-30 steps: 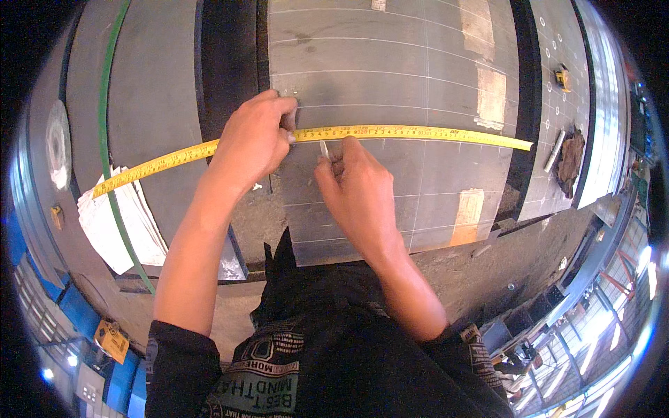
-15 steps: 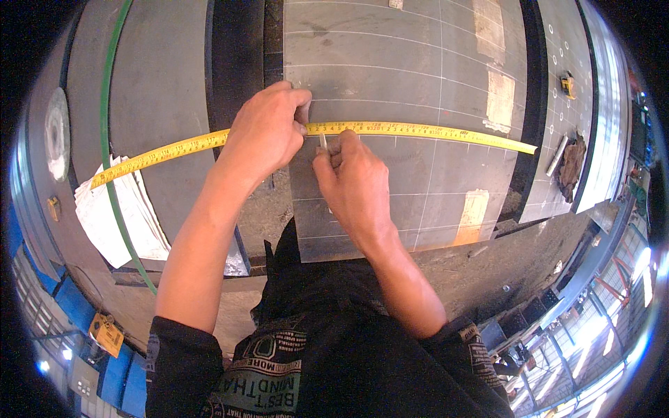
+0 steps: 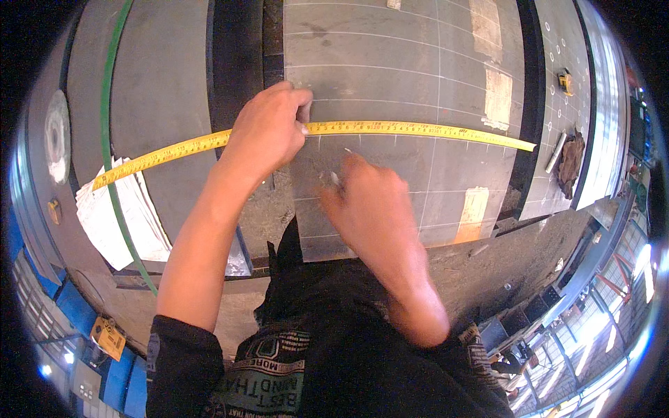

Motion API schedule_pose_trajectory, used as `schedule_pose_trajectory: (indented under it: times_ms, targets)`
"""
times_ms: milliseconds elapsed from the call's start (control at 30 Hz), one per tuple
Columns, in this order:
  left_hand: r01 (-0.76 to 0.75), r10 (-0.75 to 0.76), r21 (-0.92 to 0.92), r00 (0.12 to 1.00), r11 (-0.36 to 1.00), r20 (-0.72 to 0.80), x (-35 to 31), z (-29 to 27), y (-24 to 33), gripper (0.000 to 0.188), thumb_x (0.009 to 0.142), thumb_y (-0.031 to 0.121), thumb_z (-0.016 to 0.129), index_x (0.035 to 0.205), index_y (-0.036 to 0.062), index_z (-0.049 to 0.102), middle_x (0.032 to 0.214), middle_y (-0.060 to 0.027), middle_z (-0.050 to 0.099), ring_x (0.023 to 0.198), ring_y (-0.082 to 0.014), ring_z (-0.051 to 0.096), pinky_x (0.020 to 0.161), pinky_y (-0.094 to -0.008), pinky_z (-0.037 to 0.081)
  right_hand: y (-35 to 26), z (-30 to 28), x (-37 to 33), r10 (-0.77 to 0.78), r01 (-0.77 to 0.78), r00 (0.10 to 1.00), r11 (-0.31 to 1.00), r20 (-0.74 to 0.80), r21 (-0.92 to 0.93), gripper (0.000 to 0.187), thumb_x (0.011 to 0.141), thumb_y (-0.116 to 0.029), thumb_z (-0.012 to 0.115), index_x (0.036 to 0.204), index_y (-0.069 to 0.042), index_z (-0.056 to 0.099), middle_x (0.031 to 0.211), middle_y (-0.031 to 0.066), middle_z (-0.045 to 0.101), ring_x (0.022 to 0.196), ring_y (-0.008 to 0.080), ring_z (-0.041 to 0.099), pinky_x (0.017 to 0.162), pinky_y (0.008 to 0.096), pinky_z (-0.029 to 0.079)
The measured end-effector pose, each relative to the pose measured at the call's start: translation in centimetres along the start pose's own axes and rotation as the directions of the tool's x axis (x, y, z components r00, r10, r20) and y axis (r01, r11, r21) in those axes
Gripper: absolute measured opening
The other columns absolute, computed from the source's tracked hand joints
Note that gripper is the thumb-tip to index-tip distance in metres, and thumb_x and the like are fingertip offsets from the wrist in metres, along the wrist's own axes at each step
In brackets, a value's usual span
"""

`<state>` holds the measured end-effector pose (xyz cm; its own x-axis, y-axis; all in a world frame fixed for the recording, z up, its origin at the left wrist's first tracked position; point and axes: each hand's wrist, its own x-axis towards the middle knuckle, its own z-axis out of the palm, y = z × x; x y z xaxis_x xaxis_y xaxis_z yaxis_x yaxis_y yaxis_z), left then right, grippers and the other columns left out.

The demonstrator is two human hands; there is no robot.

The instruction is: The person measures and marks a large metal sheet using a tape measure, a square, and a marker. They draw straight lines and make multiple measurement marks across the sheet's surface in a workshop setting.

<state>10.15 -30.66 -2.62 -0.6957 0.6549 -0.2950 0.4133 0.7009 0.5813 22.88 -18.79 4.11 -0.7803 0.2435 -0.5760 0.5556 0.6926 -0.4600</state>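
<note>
A yellow tape measure blade stretches from left to right across the grey steel plate. My left hand is closed on it near the plate's left edge, thumb and fingertips pinching the blade. Below the tape, my right hand hovers over the plate, apart from the blade and smeared by motion. A thin white chalk stick shows between its thumb and fingers. Short white tick marks run along the blade's near edge, and long white lines cross the plate.
White papers lie at the left under a green strap. A dark gap separates the plates. At the right are a yellow-black tape measure case, a brown rag and a pale stick.
My right hand has pulled back from the tape, toward me and slightly right, with the chalk stick. My left hand stays on the blade.
</note>
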Motion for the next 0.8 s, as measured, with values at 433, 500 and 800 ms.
schedule_pose_trajectory:
  times_ms: [433, 500, 800]
  targets:
    - [0.027, -0.029, 0.1, 0.999, 0.995, 0.018, -0.1, 0.7, 0.4, 0.019, 0.074, 0.007, 0.073, 0.089, 0.0016, 0.063, 0.096, -0.0184, 0.063, 0.097, -0.0414, 0.062, 0.083, -0.0508, 0.05, 7.3, -0.1, -9.9, -0.152, 0.187, 0.978, 0.942, 0.143, -0.277, 0.023, 0.084, -0.018, 0.064, 0.094, 0.002, 0.061, 0.078, 0.0268, 0.067, 0.073, 0.0445, 0.068, 0.07, 0.0534, 0.056]
    - [0.01, -0.006, 0.102, 0.999, 0.995, -0.045, -0.9, 0.6, 1.1, 0.013, 0.076, 0.005, 0.064, 0.089, 0.0023, 0.063, 0.095, -0.0182, 0.062, 0.096, -0.0413, 0.062, 0.083, -0.0515, 0.05, 9.7, -0.1, -11.9, -0.164, 0.216, 0.968, 0.93, 0.192, -0.297, 0.025, 0.085, -0.02, 0.064, 0.097, 0.002, 0.061, 0.08, 0.0266, 0.068, 0.076, 0.0443, 0.069, 0.071, 0.053, 0.056]
    - [-0.049, 0.086, 0.091, 0.88, 0.995, -0.467, -9.3, -3.2, 7.1, 0.015, 0.082, 0.001, 0.066, 0.092, 0.0019, 0.055, 0.092, -0.0168, 0.056, 0.096, -0.0401, 0.06, 0.079, -0.0486, 0.047, 37.4, 8.6, -20.9, 0.039, -0.005, 0.977, 0.987, 0.208, -0.162, 0.034, 0.088, -0.028, 0.064, 0.109, -0.002, 0.064, 0.094, 0.0265, 0.071, 0.085, 0.0412, 0.071, 0.077, 0.0511, 0.056]
